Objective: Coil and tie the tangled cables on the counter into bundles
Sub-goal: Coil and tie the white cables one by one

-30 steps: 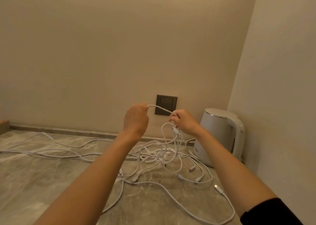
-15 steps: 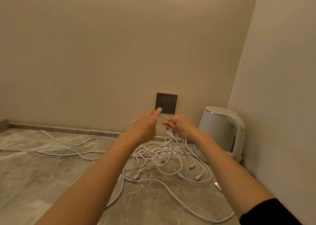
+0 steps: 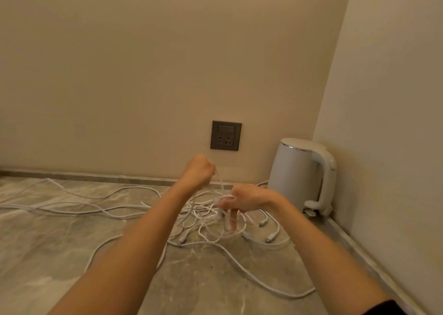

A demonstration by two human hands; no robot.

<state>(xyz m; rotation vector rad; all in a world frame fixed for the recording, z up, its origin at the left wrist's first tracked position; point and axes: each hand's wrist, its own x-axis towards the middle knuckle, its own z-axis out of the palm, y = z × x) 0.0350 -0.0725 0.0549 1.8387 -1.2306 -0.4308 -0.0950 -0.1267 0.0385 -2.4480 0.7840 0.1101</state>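
Left hand [image 3: 198,171] fisted round one white cable [image 3: 220,180], raised | right hand [image 3: 248,201] pinching small loops [image 3: 225,197] (one finger hangs free) | tip: draw slack gently from tangle [image 3: 206,221], make loops equal

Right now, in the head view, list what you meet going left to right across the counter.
Loose cables trailing over the counter → left hand gripping a cable strand → right hand pinching cable loops → white kettle.
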